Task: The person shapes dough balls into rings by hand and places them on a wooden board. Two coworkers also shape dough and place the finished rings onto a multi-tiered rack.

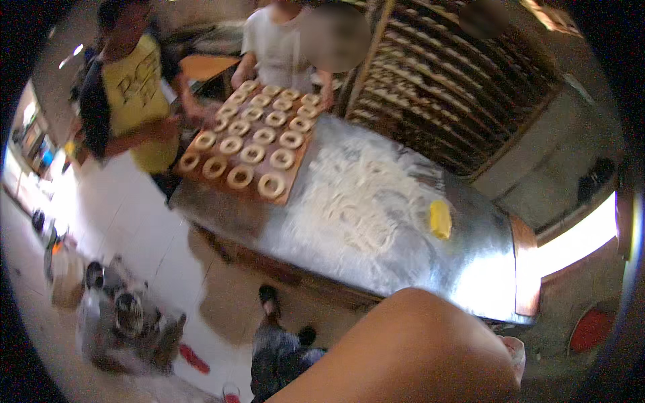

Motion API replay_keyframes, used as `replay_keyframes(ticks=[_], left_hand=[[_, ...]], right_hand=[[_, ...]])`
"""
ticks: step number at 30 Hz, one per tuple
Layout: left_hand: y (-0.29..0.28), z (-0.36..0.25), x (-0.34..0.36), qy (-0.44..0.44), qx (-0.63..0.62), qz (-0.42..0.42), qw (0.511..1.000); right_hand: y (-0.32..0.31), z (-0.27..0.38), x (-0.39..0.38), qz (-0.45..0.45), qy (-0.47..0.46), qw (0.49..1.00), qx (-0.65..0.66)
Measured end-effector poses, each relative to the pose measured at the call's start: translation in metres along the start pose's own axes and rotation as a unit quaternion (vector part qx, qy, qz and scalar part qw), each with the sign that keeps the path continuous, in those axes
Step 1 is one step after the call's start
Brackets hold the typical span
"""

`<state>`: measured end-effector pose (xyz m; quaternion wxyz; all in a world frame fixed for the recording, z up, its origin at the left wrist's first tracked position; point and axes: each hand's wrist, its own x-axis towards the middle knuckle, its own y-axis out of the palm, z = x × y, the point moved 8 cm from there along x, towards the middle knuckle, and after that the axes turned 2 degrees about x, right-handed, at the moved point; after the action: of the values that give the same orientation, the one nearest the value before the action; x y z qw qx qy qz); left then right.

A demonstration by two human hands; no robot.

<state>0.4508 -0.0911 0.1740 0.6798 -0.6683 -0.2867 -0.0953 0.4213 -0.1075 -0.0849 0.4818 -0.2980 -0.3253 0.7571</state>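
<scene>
My bare arm (396, 356), bent, fills the lower right near the steel worktable (235, 218); neither of my hands can be made out. White flour (356, 201) is spread over the tabletop, with a yellow object (440, 219) at its right. At the table's left end is a wooden board (301, 161) bearing several rows of pale dough rings (252, 152). A co-worker in a white top (269, 37) holds it at the far edge; another in a yellow top (134, 94) reaches toward its left side.
A slatted rack (443, 87) of pale items stands behind the table. The tiled floor (141, 215) shows my dark shoe (267, 295), assorted equipment (127, 316) at lower left and a red object (195, 359). A red round container (588, 332) sits at right.
</scene>
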Motion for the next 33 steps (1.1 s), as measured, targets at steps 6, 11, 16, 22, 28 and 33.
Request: replay_keyframes(ticks=[6,11,16,22,28,33], left_hand=[[-0.012,-0.028,0.023,-0.008,-0.024,-0.045,0.999],[-0.007,-0.040,0.034,0.004,-0.038,-0.046,0.998],[0.009,-0.048,0.039,0.060,-0.025,-0.010,0.998],[0.035,-0.060,0.050,0.151,-0.003,0.058,0.987],[0.071,0.028,-0.058,0.072,-0.044,0.056,0.995],[0.040,0.138,-0.354,-0.364,-0.037,-0.338,0.867]], right_hand=[[-0.010,-0.015,-0.050,0.007,0.014,1.000,-0.023],[-0.017,-0.020,-0.067,0.015,0.029,0.999,-0.039],[-0.004,-0.024,-0.068,0.042,0.010,0.998,-0.047],[0.010,-0.011,-0.071,0.049,-0.025,0.998,-0.042],[0.016,-0.023,-0.098,0.013,0.032,0.994,0.101],[-0.016,-0.113,-0.142,-0.129,0.175,0.951,0.221]])
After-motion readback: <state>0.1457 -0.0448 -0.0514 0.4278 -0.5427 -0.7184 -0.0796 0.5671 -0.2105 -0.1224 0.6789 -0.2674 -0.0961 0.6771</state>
